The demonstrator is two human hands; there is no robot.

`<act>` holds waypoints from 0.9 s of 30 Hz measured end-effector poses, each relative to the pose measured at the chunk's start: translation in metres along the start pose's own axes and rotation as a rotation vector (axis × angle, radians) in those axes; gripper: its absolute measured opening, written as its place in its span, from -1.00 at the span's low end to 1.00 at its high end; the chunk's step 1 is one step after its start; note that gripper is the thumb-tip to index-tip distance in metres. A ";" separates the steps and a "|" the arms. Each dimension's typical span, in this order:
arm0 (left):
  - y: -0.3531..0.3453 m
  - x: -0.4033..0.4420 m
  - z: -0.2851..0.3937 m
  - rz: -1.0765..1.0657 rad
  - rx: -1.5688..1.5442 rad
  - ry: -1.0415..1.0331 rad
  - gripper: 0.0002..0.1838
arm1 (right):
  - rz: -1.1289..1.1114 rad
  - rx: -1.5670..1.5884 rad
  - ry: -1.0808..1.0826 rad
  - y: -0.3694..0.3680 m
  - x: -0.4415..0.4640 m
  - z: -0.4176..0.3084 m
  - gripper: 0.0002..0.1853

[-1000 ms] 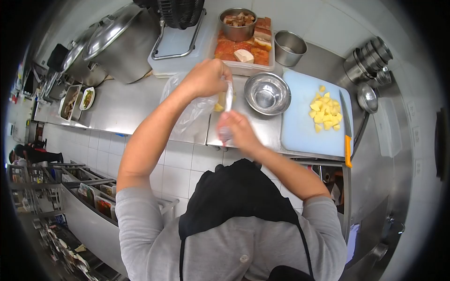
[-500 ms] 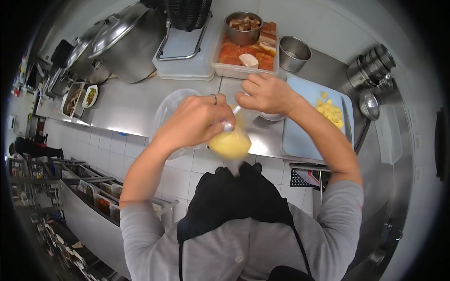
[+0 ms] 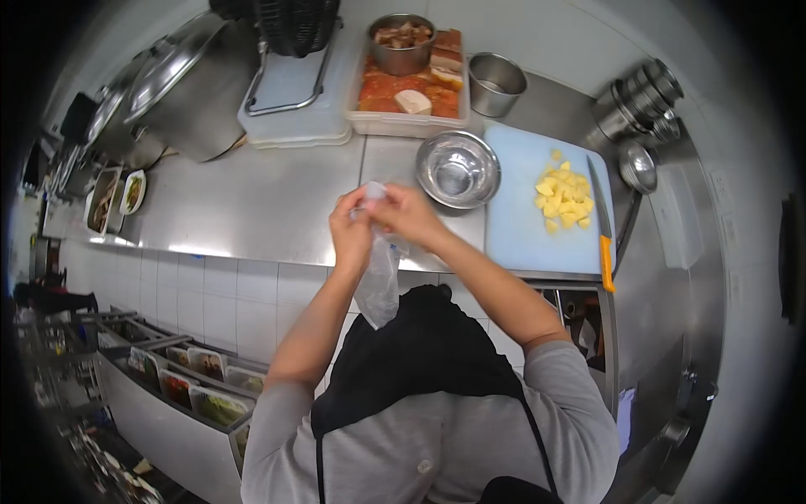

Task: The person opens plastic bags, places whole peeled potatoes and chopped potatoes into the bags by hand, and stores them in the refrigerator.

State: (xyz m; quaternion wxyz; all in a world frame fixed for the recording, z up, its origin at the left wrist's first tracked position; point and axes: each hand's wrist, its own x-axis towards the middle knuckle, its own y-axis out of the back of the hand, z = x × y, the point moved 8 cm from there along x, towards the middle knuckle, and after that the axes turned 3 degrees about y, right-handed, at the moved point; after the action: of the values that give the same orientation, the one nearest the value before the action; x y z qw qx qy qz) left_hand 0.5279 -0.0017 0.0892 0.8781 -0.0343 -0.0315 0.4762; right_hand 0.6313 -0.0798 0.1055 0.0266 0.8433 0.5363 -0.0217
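1. The bag (image 3: 379, 290) is thin and clear. Its top is pinched by the fingers of the left hand (image 3: 351, 237) and the right hand (image 3: 409, 217). Both hands are closed in small, with the fingertips close together. The rest of the bag hangs below the fingers, in front of the apron (image 3: 420, 344).

2. The bag could slip or rip, because it is thin and slick and only its top is held. It hangs past the edge of the counter (image 3: 252, 202), so it could fall to the floor.

3. The bowl (image 3: 457, 170) sits just past the right hand's fingers, on their right. A quick push that way could knock it.

4. The knife (image 3: 601, 210) lies well to the right of the fingers, on the board (image 3: 510, 206) beside the yellow bits (image 3: 564, 200). Its orange handle pokes past the board's near side. If the right arm swings out, it could bump the handle and turn the blade.

5. The fingers hide part of the bag's top, so I can't tell if it is open, twisted or tied. I can't tell if anything small is inside.

6. Far to the left of the fingers, a person (image 3: 54, 298) is small, dark and blurry. The black fan (image 3: 298, 25), up and left of the fingers, is cut off on top.
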 end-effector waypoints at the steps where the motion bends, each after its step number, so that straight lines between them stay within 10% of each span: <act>1: 0.002 -0.001 -0.013 0.054 -0.114 0.130 -0.75 | 0.013 -0.032 0.118 -0.006 -0.004 -0.006 -0.85; 7: -0.003 -0.015 -0.014 -0.013 -0.222 0.498 -0.66 | 0.245 -0.335 0.412 -0.006 -0.021 -0.031 -0.69; 27: 0.022 -0.018 -0.030 0.009 -0.235 0.555 -0.74 | 0.332 -0.304 0.377 -0.015 -0.019 -0.018 -0.74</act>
State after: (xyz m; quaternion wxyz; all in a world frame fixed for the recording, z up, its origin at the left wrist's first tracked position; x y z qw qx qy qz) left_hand 0.5024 -0.0058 0.0571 0.8411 -0.2646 0.1549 0.4455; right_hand 0.6096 -0.0893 0.1244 0.0557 0.8950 0.3837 0.2205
